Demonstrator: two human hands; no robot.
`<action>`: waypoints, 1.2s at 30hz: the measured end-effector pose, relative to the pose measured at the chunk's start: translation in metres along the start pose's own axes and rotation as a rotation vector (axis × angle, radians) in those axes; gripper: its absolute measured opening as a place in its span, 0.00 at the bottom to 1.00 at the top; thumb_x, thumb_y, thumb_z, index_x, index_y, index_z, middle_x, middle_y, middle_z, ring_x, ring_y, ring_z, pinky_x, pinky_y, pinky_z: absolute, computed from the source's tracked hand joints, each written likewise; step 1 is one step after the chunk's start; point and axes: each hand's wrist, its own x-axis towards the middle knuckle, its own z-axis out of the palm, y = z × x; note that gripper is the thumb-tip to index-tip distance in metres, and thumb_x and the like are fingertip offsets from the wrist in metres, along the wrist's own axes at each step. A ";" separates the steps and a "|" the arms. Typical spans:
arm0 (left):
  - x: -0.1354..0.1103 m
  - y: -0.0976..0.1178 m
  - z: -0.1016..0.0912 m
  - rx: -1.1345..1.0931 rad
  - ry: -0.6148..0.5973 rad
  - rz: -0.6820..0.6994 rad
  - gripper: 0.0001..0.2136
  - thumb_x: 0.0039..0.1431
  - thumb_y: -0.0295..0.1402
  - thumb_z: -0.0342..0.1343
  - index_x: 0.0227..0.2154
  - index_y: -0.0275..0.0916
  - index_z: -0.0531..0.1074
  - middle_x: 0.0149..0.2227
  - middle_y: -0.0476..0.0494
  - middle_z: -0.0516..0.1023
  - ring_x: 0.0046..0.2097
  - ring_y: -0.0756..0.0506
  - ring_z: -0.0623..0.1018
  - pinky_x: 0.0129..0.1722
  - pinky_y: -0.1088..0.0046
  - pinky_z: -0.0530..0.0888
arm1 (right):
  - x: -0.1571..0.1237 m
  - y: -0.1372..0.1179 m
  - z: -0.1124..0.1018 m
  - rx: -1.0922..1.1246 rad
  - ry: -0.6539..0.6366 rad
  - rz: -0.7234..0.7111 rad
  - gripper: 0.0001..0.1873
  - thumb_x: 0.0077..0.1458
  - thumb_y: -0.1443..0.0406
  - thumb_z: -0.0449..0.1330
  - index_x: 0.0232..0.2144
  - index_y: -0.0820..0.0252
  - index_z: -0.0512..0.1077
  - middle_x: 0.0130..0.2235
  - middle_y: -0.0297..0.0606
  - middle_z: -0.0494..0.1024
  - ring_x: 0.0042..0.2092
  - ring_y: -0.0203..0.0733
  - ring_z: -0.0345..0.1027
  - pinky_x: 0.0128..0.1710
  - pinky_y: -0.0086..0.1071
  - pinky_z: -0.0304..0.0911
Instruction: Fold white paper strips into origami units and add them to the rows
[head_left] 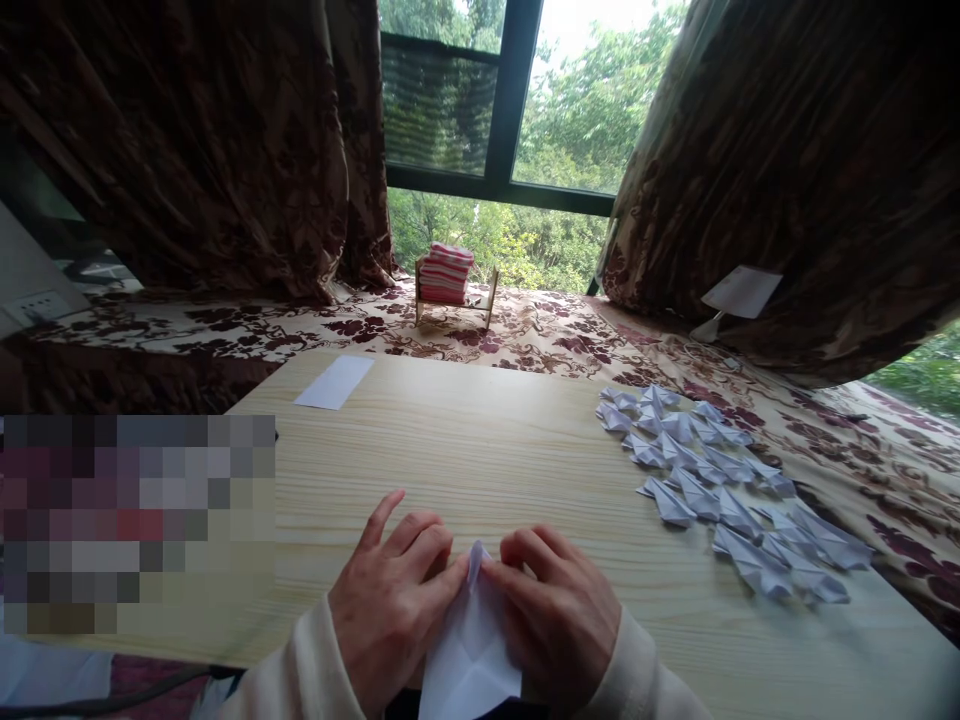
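Between my two hands is a white sheet of paper (474,650), partly folded, with its narrow tip pointing away from me. My left hand (401,590) pinches the left side of that tip between thumb and fingers, its little finger raised. On the other side my right hand (555,605) grips the tip's right edge, fingers curled in. Creases run across the paper's wider near part, which hangs at the table's front edge. To the right lie several folded white paper pieces (694,470), pointed and set out in rough rows.
A flat white sheet (334,382) lies at the far left of the wooden table (480,430). Behind the table, a small wooden rack (491,298) holds folded striped cloths (445,275) on a floral-covered ledge. A white lamp-like object (742,292) stands at the right. A pixelated patch covers the left.
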 end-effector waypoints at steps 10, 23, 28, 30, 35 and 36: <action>-0.020 0.016 0.005 0.028 0.157 0.061 0.11 0.56 0.35 0.47 0.37 0.43 0.72 0.40 0.51 0.76 0.45 0.46 0.69 0.56 0.61 0.50 | -0.003 0.001 -0.002 0.132 -0.001 0.013 0.12 0.42 0.70 0.48 0.30 0.61 0.68 0.30 0.39 0.64 0.32 0.42 0.55 0.31 0.36 0.55; -0.030 0.022 0.027 0.143 0.191 0.035 0.15 0.55 0.36 0.43 0.41 0.43 0.71 0.40 0.46 0.75 0.45 0.44 0.67 0.55 0.54 0.50 | -0.003 0.008 -0.005 -0.032 0.100 -0.078 0.09 0.55 0.69 0.50 0.26 0.60 0.68 0.27 0.37 0.68 0.30 0.38 0.58 0.27 0.29 0.56; -0.032 0.020 0.023 0.169 0.110 0.068 0.16 0.56 0.37 0.44 0.46 0.43 0.68 0.42 0.45 0.74 0.47 0.42 0.67 0.55 0.53 0.49 | -0.002 0.002 -0.003 -0.111 0.099 -0.015 0.10 0.53 0.70 0.51 0.23 0.60 0.68 0.24 0.37 0.67 0.28 0.38 0.57 0.25 0.30 0.53; -0.032 0.021 0.021 0.164 0.054 0.048 0.16 0.56 0.35 0.44 0.48 0.45 0.66 0.43 0.46 0.74 0.48 0.43 0.66 0.55 0.54 0.50 | -0.003 0.003 -0.001 -0.124 0.117 0.016 0.10 0.53 0.71 0.51 0.22 0.60 0.67 0.24 0.37 0.67 0.28 0.38 0.57 0.24 0.30 0.52; -0.027 0.021 0.018 0.169 0.064 0.028 0.16 0.55 0.39 0.48 0.46 0.48 0.67 0.40 0.49 0.76 0.47 0.45 0.67 0.57 0.56 0.46 | -0.005 0.008 0.000 -0.084 0.161 0.008 0.09 0.53 0.70 0.51 0.24 0.59 0.68 0.24 0.36 0.66 0.28 0.37 0.57 0.24 0.29 0.51; -0.027 0.022 0.019 0.165 0.067 0.025 0.16 0.54 0.41 0.49 0.46 0.47 0.68 0.40 0.49 0.76 0.47 0.45 0.67 0.58 0.57 0.45 | -0.005 0.009 0.000 -0.077 0.151 -0.001 0.09 0.53 0.70 0.51 0.24 0.59 0.68 0.25 0.36 0.66 0.28 0.37 0.57 0.24 0.29 0.51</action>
